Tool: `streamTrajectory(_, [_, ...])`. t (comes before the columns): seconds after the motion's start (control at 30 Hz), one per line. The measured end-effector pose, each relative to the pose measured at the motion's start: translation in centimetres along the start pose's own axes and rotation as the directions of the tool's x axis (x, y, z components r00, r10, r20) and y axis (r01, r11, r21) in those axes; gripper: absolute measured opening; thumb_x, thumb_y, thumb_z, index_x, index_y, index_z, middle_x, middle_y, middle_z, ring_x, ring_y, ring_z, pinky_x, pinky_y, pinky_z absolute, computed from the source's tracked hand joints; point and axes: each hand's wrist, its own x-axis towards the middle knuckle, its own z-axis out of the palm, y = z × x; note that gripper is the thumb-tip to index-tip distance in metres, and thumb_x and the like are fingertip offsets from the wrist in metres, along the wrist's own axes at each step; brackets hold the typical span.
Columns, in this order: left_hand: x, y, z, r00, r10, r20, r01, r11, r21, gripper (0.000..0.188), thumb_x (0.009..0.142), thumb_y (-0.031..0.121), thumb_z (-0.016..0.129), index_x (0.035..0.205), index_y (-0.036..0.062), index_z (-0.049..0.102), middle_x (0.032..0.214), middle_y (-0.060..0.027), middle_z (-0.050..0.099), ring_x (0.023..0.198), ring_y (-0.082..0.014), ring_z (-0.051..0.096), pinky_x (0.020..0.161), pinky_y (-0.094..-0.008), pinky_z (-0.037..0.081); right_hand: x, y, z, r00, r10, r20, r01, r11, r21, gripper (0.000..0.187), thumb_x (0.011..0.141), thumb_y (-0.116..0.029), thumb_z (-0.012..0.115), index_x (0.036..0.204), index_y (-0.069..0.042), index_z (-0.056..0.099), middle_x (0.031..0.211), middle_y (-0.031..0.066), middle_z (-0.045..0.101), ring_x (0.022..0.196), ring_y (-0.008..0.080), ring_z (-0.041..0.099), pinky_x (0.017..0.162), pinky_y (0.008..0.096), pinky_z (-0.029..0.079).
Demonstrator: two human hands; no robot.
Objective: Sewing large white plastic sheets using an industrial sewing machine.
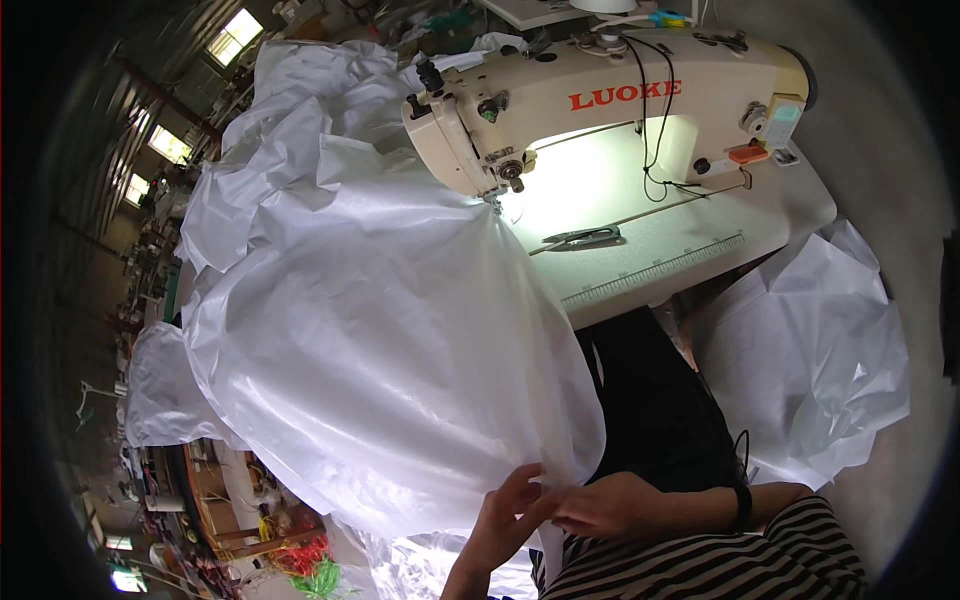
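A large white plastic-like sheet (pixel 390 330) spreads from under the needle area of a cream sewing machine (pixel 540 95) down to my lap. At its near edge my left hand (pixel 508 512) has its thumb and fingers closed on the sheet. My right hand (pixel 615 505) meets it there, fingers curled in around the same edge; its fingertips are partly hidden. The sheet's far end bunches up left of the machine head. Small thread snips (pixel 585 238) lie on the machine table (pixel 690 250), under the lit arm.
Another crumpled white sheet (pixel 810 350) hangs to the right of the table. Black cloth (pixel 650 390) covers my legs. Red and green plastic strands (pixel 305 560) lie at the lower left, near a wooden frame. A dark cord dangles from the machine arm.
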Motion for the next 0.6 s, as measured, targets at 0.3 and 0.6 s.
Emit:
streamTrajectory(0.3, [-0.9, 0.1, 1.9, 0.960, 0.154, -0.232, 0.091, 0.612, 0.786, 0.016, 0.092, 0.014, 0.064, 0.104, 0.0054, 0.060, 0.070, -0.0161, 0.067, 0.066, -0.0354, 0.068, 0.058, -0.0412, 0.053, -2.1, 0.5, -3.0, 0.999, -0.033, -0.022, 0.030, 0.994, -0.107, 0.017, 0.089, -0.026, 0.069, 0.098, -0.011, 0.068, 0.082, 0.0048, 0.066, 0.069, 0.0248, 0.067, 0.056, 0.0338, 0.054])
streamTrajectory(0.6, [-1.7, 2.3, 2.3, 0.711, 0.703, -0.006, -0.232, 0.242, 0.942, 0.031, 0.075, 0.007, 0.068, 0.106, 0.0076, 0.069, 0.099, -0.0052, 0.066, 0.084, -0.0215, 0.067, 0.073, -0.0328, 0.056, -2.3, 6.5, -0.9, 0.914, 0.406, 0.009, -0.406, 0.914, 0.008, 0.029, 0.093, -0.033, 0.065, 0.099, -0.004, 0.068, 0.090, 0.0156, 0.067, 0.082, 0.0321, 0.067, 0.075, 0.0397, 0.054])
